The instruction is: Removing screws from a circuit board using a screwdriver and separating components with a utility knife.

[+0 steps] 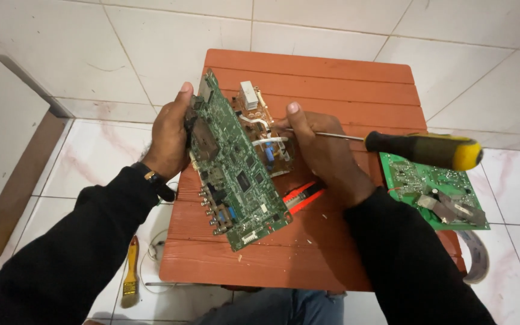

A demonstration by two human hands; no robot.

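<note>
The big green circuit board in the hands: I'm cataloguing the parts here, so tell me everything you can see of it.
The green circuit board is a long rectangle, densely set with black chips, small components and a row of round metal connectors along its lower left edge, plus a white connector near the bottom corner. It is held tilted above the orange slatted table. The left hand grips its upper left edge; the right hand, holding a screwdriver, steadies a brownish board attached behind it.
</note>
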